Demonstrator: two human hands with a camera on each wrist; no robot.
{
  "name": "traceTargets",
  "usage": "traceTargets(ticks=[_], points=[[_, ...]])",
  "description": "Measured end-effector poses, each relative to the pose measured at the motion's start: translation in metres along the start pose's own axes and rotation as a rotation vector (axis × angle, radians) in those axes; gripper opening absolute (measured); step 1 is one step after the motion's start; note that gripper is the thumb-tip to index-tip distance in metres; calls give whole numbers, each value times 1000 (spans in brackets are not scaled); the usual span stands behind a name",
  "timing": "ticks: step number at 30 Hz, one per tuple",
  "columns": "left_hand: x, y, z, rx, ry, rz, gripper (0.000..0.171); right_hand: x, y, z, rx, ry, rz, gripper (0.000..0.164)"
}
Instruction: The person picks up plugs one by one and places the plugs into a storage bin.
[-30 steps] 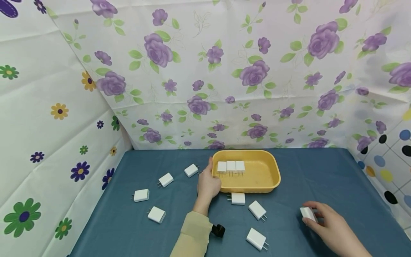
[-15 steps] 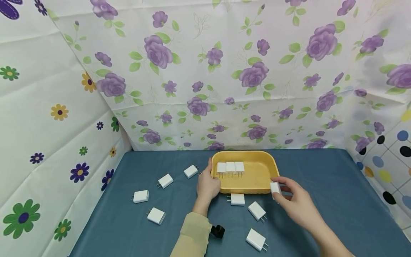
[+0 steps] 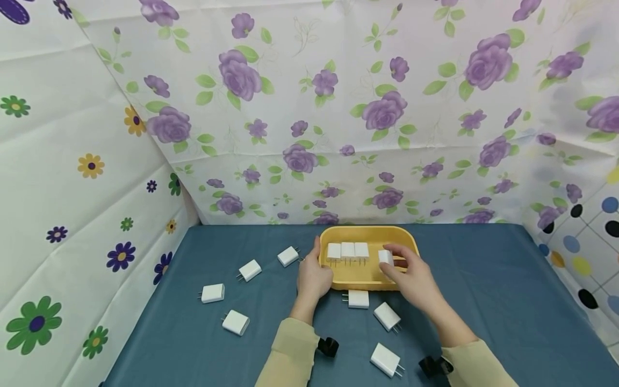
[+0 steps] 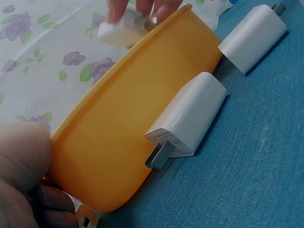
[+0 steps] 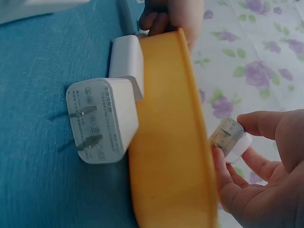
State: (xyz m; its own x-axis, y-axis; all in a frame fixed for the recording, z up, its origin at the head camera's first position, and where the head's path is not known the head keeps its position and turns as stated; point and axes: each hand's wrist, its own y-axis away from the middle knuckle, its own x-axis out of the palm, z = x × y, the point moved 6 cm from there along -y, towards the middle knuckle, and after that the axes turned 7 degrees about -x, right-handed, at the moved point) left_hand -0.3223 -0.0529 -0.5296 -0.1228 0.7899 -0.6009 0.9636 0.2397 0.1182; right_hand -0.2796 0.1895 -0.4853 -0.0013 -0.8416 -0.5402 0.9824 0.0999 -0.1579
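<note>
Right fingers (image 5: pixel 261 124) pinching a white charger (image 5: pixel 230 137), yellow tray (image 5: pixel 168 133), more chargers (image 5: pixel 111 126) on blue cloth (image 5: pixel 38 142)

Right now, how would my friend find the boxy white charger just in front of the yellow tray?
On the blue-covered table, find the rounded rectangular yellow tray. In the head view, the boxy white charger lies just below it. Its prongs point left; the two loose chargers at its lower right point theirs rightward.
</note>
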Motion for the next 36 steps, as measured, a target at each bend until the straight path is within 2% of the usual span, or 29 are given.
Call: traceTargets(ticks=[8,16,23,29,36], points=[[-1,-1,2,5,15,-1,88,11,-26,-8,76,-25,-15,47],[-1,0,3,3,18,-2,87,22,-51,-19,95,57,-3,47],[0,-2,3,16,23,1,88,30,-60,-29,146,112,52,49],[-1,-2,2,19,25,-1,88,31,-65,-34,185,141,45,48],[1,-1,1,20,17,12,89,31,-66,-32,138,229,18,49]])
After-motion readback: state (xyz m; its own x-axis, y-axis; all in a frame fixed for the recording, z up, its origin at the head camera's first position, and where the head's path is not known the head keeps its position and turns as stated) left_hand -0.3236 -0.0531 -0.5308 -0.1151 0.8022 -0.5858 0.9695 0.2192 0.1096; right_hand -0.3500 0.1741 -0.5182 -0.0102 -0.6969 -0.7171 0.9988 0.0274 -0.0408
